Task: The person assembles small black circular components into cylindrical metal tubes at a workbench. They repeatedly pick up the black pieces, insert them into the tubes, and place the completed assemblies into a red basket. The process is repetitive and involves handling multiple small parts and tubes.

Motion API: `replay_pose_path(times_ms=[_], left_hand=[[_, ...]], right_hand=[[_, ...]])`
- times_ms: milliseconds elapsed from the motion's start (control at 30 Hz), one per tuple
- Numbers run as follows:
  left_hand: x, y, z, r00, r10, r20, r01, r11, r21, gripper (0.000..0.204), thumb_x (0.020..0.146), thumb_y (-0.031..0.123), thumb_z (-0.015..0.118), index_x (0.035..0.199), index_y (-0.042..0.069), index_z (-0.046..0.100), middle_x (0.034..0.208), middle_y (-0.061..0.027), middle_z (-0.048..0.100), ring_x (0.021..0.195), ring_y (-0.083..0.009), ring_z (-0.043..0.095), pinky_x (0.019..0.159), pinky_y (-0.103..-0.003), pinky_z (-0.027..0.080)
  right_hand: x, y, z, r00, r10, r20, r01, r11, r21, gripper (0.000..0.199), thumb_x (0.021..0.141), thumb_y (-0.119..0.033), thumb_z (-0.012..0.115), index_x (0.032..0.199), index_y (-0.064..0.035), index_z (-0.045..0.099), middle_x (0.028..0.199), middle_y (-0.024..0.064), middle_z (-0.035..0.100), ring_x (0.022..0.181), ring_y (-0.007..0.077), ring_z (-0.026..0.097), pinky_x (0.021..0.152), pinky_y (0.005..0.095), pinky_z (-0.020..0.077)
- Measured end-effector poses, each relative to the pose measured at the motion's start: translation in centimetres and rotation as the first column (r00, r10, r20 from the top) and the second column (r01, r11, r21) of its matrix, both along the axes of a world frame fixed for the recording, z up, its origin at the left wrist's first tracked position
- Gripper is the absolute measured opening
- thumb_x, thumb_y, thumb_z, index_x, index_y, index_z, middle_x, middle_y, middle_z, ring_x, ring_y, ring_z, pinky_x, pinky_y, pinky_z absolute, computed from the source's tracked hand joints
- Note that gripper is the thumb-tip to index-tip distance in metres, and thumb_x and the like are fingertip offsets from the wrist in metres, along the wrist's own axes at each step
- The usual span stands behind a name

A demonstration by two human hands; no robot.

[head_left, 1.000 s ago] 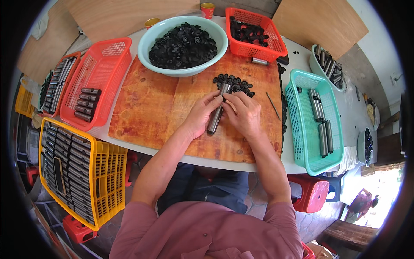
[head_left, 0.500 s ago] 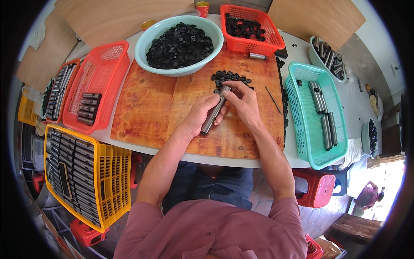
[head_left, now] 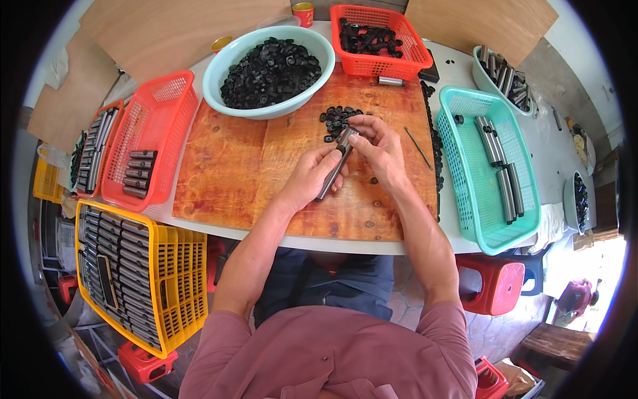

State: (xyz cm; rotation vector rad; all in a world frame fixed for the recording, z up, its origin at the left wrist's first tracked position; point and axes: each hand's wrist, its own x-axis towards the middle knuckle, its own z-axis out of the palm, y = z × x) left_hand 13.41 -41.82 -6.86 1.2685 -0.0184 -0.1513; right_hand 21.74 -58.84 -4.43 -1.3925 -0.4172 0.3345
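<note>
A grey metal tube [head_left: 328,183] is held aslant above the wooden board [head_left: 226,173], with a dark band near its upper end. My left hand [head_left: 311,174] is closed round its middle, thumb on top. At the upper end, the thumb and fingers of my right hand [head_left: 380,147] grip the tube; whether a small part is also between them is hidden. Just beyond my hands lies a loose pile of small black oval parts [head_left: 335,116]. To the right of my right hand a thin rod [head_left: 419,147] rests on the board.
A pale basin [head_left: 216,93] of black parts stands behind the board, beside a red basket [head_left: 379,65]. A green basket [head_left: 458,193] on the right and a red basket [head_left: 169,146] on the left hold tubes. A yellow crate [head_left: 183,286] packed with tubes sits lower left.
The tube has turned in my hands, and a dark band now shows near its upper end. Both hands remain on it. The whole view has shifted slightly.
</note>
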Motion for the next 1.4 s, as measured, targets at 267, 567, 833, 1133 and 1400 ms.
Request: replay_pose_path(times_ms=[267,567,833,1133,1400], left_hand=[[-1.0,-0.2,1.3,0.986,0.056,0.156,-0.122,0.883,0.453,0.032,0.109,0.030,0.053,0.118,0.001,0.064,0.084,-0.0052,0.064,0.067,-0.0122,0.060,0.061,-0.027,0.048],[-2.3,0.5,1.3,0.850,-0.114,0.514,-0.421,0.440,0.793,0.025,0.098,0.014,0.066,0.118,0.000,0.062,0.098,-0.0221,0.067,0.092,-0.0421,0.066,0.076,-0.046,0.054],[-1.8,0.7,-0.4,0.684,-0.381,0.622,-0.632,0.117,0.766,0.033,0.087,0.014,0.078,0.113,-0.002,0.065,0.098,-0.0173,0.068,0.091,-0.0366,0.068,0.078,-0.043,0.057],[-1.8,0.5,-0.1,0.737,-0.254,0.627,-0.567,0.272,0.777,0.034,0.083,0.010,0.081,0.113,0.000,0.067,0.102,-0.0166,0.069,0.093,-0.0370,0.067,0.081,-0.044,0.055],[-2.0,0.5,0.3,0.759,-0.289,0.583,-0.532,0.240,0.812,0.028,0.084,0.015,0.080,0.107,0.002,0.068,0.096,-0.0125,0.063,0.090,-0.0335,0.064,0.079,-0.044,0.055]], right_hand=[[0.9,-1.0,0.0,0.992,0.128,0.007,-0.127,0.992,-0.014,0.034,0.096,-0.011,0.070,0.124,0.0059,0.062,0.102,0.0098,0.072,0.087,0.0113,0.066,0.074,0.0264,0.0526],[0.8,-2.2,1.7,0.963,0.266,-0.043,-0.264,0.898,-0.352,0.024,0.092,-0.014,0.073,0.112,-0.0009,0.072,0.094,0.0067,0.074,0.078,0.0118,0.067,0.068,0.0284,0.0543],[1.9,-2.9,-1.0,0.921,0.363,0.138,-0.253,0.831,-0.495,0.024,0.085,0.002,0.070,0.109,-0.0005,0.070,0.090,0.0049,0.071,0.078,0.0123,0.063,0.064,0.0293,0.0531],[1.9,-3.0,-0.8,0.921,0.361,0.149,-0.237,0.819,-0.523,0.024,0.081,0.001,0.075,0.105,-0.0010,0.071,0.086,0.0072,0.071,0.077,0.0161,0.067,0.065,0.0333,0.0545],[1.7,-3.1,-0.7,0.876,0.422,0.234,-0.245,0.806,-0.539,0.024,0.082,0.002,0.076,0.103,-0.0002,0.068,0.078,0.0042,0.067,0.070,0.0120,0.062,0.061,0.0303,0.0525]])
